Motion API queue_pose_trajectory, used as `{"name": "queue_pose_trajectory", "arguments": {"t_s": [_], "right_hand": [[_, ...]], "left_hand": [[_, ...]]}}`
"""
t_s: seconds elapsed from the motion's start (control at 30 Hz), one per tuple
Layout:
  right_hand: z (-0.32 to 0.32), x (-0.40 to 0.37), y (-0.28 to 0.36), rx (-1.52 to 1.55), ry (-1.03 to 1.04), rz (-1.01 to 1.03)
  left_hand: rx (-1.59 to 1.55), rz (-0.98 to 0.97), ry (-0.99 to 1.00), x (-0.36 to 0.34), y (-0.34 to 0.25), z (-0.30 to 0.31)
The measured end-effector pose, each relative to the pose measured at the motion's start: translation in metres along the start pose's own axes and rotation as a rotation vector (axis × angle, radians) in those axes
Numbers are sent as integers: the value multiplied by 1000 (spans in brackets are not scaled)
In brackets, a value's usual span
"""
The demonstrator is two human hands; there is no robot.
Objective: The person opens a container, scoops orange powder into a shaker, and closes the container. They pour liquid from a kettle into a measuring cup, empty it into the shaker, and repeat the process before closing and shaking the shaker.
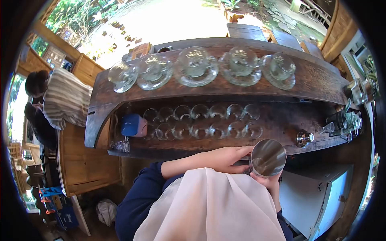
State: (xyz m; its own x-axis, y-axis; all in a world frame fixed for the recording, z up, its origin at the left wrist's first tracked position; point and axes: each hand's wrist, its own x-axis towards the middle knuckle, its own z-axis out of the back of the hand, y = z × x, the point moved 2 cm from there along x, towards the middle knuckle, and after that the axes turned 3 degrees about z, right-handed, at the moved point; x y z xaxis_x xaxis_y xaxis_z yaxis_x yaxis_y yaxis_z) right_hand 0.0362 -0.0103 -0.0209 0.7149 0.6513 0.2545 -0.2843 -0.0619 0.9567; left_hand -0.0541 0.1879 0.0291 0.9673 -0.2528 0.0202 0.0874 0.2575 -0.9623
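In front of my chest I hold a shiny metal cup (pixel 268 158), its wide round mouth facing up toward me. My right hand (pixel 268 180) grips it from below and the right, partly hidden behind it. From the left, my left hand (pixel 238 157) reaches across and closes on the cup's side; its fingertips are partly hidden. Just beyond the cup, a small glass jar with a shiny lid (pixel 304 139) lies near the lower shelf's edge. Two rows of clear glasses (pixel 201 130) stand on that shelf to the left.
Several glass cups on saucers (pixel 196 68) line the upper wooden counter (pixel 313 76). A blue and pink box (pixel 134 125) sits at the shelf's left end. Glassware (pixel 350 120) crowds the right end, above a white fridge (pixel 317 197). A person in stripes (pixel 66 96) is at left.
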Motion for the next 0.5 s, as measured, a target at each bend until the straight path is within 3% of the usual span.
{"name": "queue_pose_trajectory", "arguments": {"t_s": [0.1,0.17,0.23,0.33,0.4,0.43,0.5], "right_hand": [[-34,4,13,15,76,89],[-56,0,9,66,132,-6],[-82,6,23,62,195,6],[-120,14,28,49,287,10],[-148,16,30,70,323,115],[-159,12,29,94,335,-13],[-178,14,29,92,381,3]], "left_hand": [[-55,-15,-33,-34,0,11],[-59,36,-64,-61,-3,20],[-112,137,-82,-88,-9,29],[-136,135,-200,-125,-6,34],[-120,159,-249,-146,3,35],[-72,182,-292,-156,7,36],[-17,283,-354,-175,9,42]]}}
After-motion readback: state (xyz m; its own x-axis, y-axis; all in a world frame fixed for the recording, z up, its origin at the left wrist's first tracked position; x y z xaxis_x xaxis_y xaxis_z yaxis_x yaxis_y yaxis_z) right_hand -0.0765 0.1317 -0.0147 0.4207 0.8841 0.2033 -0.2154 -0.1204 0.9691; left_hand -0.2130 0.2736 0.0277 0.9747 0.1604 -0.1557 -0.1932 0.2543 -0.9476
